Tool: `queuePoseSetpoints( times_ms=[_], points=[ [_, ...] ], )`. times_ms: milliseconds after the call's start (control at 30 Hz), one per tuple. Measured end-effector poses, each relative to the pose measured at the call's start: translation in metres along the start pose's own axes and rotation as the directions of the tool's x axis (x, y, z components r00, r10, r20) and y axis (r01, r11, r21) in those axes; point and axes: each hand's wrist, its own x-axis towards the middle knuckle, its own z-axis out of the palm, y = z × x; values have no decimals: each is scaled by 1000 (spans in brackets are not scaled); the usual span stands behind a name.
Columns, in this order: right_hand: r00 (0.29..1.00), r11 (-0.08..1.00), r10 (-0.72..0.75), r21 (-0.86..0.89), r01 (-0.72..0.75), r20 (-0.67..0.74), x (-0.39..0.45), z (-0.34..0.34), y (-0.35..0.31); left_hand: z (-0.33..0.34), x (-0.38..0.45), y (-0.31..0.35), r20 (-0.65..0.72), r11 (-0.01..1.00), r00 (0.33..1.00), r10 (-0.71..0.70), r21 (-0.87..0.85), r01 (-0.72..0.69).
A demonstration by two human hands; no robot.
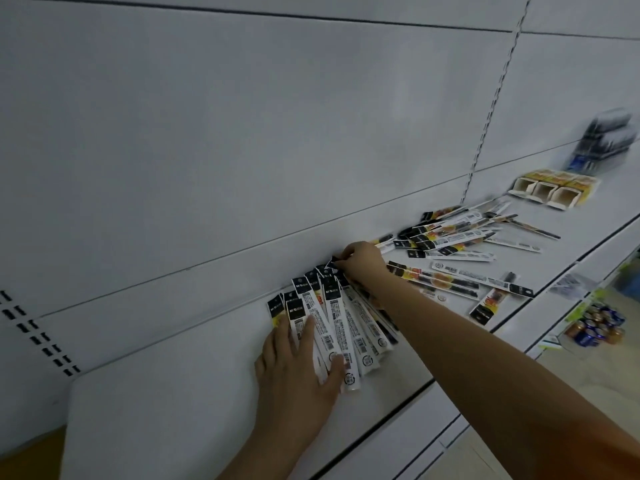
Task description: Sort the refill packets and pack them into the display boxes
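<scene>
Two bare forearms are seen, with no sleeve reaching into view on either. The left hand (294, 372) and the right hand (363, 259) are ungloved. No ring, watch or bracelet is shown.

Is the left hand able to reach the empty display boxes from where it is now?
Probably not: the left hand presses the fanned packets, and the display boxes sit far along the shelf, beyond the scattered packets.

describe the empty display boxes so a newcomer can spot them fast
Follow the white shelf to its far right end, past the scattered refill packets. The display boxes sit there in a row: yellow cartons with open white insides, unlike the flat packets nearby.
</scene>
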Motion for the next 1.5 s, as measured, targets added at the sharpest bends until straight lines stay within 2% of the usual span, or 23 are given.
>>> queuePoseSetpoints(
  times_ms=[100, 133, 200, 267, 333, 400, 467, 533, 600, 667, 733, 833, 900, 933, 1100, 1167, 1233, 1333, 1500],
  points=[
    [993, 991, -18, 127, 33, -118, 6, -8, -3, 2, 1, -3, -12, 999, 1000, -6, -37, 5],
    [987, 974, 0, 225, 37, -162, 10, -17, -7, 2, 1, -3, -8, 999, 1000, -11, -50, 11],
    [979, 853, 63, 520, 47, -192, 14, -42, -14, 2, 2, -3, 2, 998, 1000, -18, -64, 18],
    [962, 743, 84, 660, 114, -262, 14, -74, -19, 2, 4, -2, 30, 996, 999, -30, -85, 32],
    [913, 756, 58, 615, 224, -403, 12, -106, -19, 2, 9, 0, 65, 994, 997, -40, -102, 47],
    [874, 859, 12, 452, 240, -486, 10, -124, -18, 2, 17, 7, 109, 991, 993, -48, -117, 61],
    [919, 929, -33, 328, 173, -392, 7, -117, -16, 1, 25, 19, 127, 985, 991, -49, -160, 69],
    [975, 963, -126, 215, 165, -184, -1, -88, -9, 1, 31, 28, 149, 973, 988, -29, -223, 63],
    [972, 971, -230, 77, 226, 53, -10, -57, 3, -1, 32, 26, 179, 958, 984, 25, -285, 27],
    [947, 959, -261, -66, 277, 190, -18, -44, 18, -7, 22, 14, 205, 964, 972, 113, -261, -57],
    [967, 948, -209, -215, 236, 142, -22, -51, 38, -12, 12, -1, 232, 978, 955, 184, -141, -154],
    [1000, 844, -5, -537, -9, -25, -38, -71, 85, -10, 6, -10, 328, 965, 916, 231, 46, -260],
    [993, 776, 108, -620, -120, -57, -53, -80, 110, 0, 11, -1, 349, 952, 903, 249, 83, -295],
    [992, 783, 118, -610, -120, -43, -58, -80, 115, 6, 16, 6, 336, 952, 907, 254, 82, -296],
    [994, 847, -26, -526, 80, 108, -54, -68, 112, 25, 44, 46, 296, 945, 926, 232, 157, -287],
    [995, 890, -75, -447, 97, 66, -44, -76, 110, 24, 48, 57, 287, 956, 938, 195, 160, -248],
    [978, 899, -208, -393, 196, 13, -25, -90, 109, 21, 48, 62, 253, 973, 955, 157, 128, -194],
    [893, 799, -428, -403, 447, 143, 12, -106, 101, 23, 50, 72, 211, 992, 976, 60, 98, -82],
    [697, 574, -574, -395, 717, 430, 79, -83, 94, 39, 67, 99, 149, 987, 978, -146, 88, 134]
  ],
)
